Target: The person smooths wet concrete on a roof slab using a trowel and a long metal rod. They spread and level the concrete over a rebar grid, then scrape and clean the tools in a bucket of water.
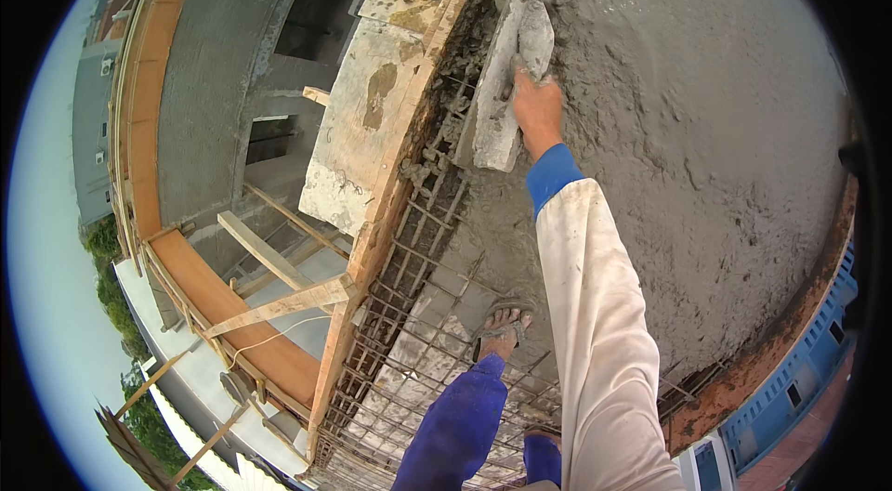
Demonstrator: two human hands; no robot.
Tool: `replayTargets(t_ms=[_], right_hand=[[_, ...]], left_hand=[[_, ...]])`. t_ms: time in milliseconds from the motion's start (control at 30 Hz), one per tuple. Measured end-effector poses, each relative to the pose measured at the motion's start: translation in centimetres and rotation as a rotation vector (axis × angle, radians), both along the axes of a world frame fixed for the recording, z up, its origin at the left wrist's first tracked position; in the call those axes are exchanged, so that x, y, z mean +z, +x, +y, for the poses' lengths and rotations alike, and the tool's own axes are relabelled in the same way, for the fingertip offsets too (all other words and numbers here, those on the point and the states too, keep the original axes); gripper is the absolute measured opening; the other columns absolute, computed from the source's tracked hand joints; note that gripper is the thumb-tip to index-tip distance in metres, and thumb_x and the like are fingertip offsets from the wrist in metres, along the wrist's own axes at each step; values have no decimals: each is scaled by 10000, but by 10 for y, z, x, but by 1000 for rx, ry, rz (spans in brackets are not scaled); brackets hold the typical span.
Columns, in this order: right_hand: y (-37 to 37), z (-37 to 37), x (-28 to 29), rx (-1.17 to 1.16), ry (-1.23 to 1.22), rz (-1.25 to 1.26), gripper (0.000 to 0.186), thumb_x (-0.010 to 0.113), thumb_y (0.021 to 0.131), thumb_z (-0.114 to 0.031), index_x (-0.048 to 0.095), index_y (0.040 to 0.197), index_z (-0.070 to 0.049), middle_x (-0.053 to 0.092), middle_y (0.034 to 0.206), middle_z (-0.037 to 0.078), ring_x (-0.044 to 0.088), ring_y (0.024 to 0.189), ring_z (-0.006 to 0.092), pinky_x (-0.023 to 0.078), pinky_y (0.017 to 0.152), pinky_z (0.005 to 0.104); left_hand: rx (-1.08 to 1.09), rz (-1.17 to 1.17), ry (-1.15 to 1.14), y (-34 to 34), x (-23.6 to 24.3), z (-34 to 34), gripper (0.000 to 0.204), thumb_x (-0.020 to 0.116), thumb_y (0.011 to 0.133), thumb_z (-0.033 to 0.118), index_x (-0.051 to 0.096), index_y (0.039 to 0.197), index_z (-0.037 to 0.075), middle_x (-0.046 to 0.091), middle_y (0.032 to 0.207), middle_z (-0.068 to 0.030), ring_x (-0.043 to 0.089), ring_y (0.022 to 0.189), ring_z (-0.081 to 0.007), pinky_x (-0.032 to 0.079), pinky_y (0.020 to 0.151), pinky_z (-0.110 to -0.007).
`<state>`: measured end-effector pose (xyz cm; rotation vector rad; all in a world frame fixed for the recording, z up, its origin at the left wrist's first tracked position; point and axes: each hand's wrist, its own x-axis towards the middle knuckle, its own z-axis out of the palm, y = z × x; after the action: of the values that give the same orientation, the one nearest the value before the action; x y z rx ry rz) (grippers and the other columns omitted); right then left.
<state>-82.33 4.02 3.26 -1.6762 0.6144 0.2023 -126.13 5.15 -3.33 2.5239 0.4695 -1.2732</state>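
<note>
A grey, cement-caked hand float (491, 129) is gripped in my right hand (539, 110), fingers closed on its handle. It rests at the edge of the wet grey concrete (688, 91), beside clumps of mortar and exposed steel bars (427, 222) along a wooden formwork board (372, 240). My right arm, in a long white sleeve with a blue cuff, reaches up from the lower edge. My left hand is not in view. My sandaled foot (502, 328) stands among the rebar mesh and mortar below.
A stained panel (358, 101) tops the formwork at left. Beyond it lie an unfinished grey structure with openings (204, 73), timber braces (265, 254), an orange board (158, 45), trees and roofs below. At right, an edge (701, 412) drops toward a blue building (790, 379).
</note>
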Motion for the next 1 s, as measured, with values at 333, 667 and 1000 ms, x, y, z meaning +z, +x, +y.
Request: replayTargets(t_ms=[333,667,1000], right_hand=[[-159,-133,34,1061,-532,-219,550,791,781,-173,584,1279,-67,661,1133,188,638,1056,390,483,953,450],[7,-136,-4,918,-1209,-269,622,738,800,-137,500,1375,-147,617,1122,156,621,1076,359,494,930,533],[-15,-161,-14,-386,-554,-80,474,605,947,-220,441,1225,127,618,1140,316,630,1032,450,473,891,497]], left_hand=[[82,40,-35,0,13,8,510,418,989,408,572,1338,70,558,1354,-209,515,1268,-389,338,1088,-555],[51,58,-44,2,14,6,492,423,985,390,570,1337,79,566,1337,-204,520,1256,-392,339,1080,-565],[68,73,-89,12,16,7,475,428,981,371,568,1336,87,574,1320,-199,525,1243,-395,341,1072,-575]])
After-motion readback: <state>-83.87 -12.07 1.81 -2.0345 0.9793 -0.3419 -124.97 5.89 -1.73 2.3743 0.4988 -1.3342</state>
